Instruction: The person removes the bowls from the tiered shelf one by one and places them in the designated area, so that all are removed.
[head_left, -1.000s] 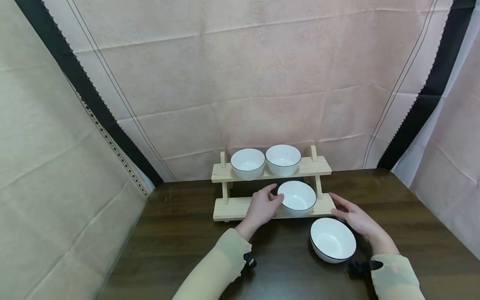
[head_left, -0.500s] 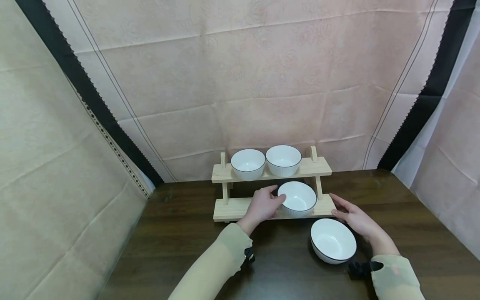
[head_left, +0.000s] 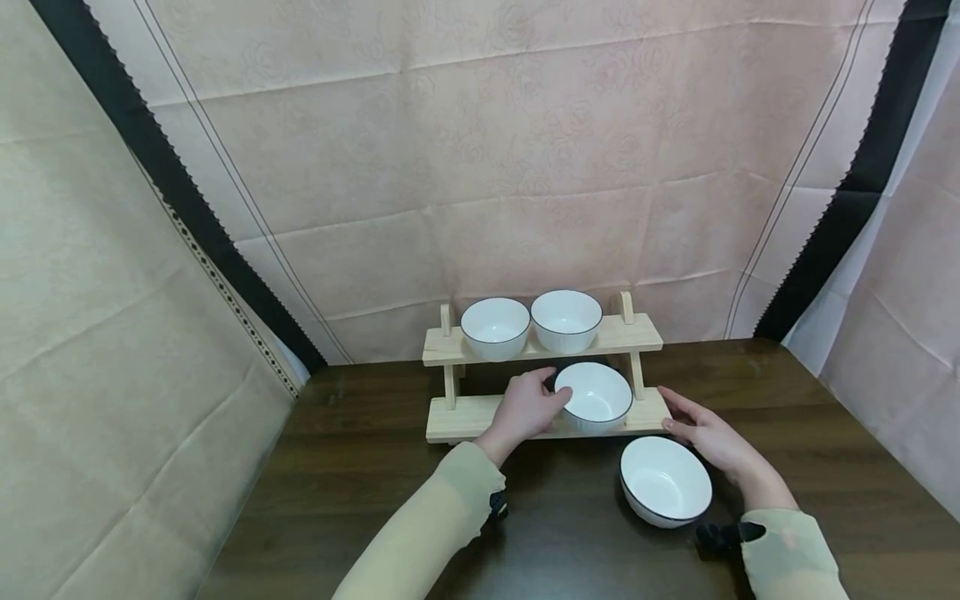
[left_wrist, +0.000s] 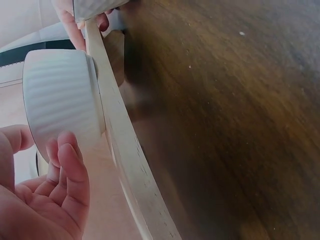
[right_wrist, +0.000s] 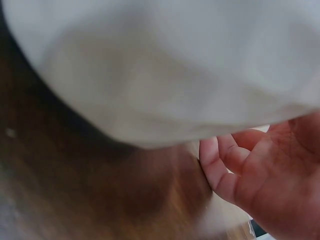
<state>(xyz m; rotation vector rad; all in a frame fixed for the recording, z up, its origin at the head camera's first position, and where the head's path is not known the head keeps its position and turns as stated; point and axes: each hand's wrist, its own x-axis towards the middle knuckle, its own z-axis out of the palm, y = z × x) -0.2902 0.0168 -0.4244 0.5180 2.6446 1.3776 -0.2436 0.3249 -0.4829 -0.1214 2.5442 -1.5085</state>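
My left hand is at the left side of a white, dark-rimmed bowl on the lower board of a two-tier wooden rack. Its thumb lies at the rim. In the left wrist view, curled fingers lie against the bowl's ribbed wall. My right hand holds the right end of the lower board, thumb in front and fingers behind. Another white bowl stands upright on the table just left of the right wrist; its blurred wall fills much of the right wrist view.
Two more white bowls, the left one and the right one, stand side by side on the rack's upper board. The dark wooden table reaches back to a pale fabric wall. Fabric panels flank both sides.
The left forearm has shifted slightly, and the left thumb lies a little further over the rim. Bowls, rack and right hand have stayed in place.
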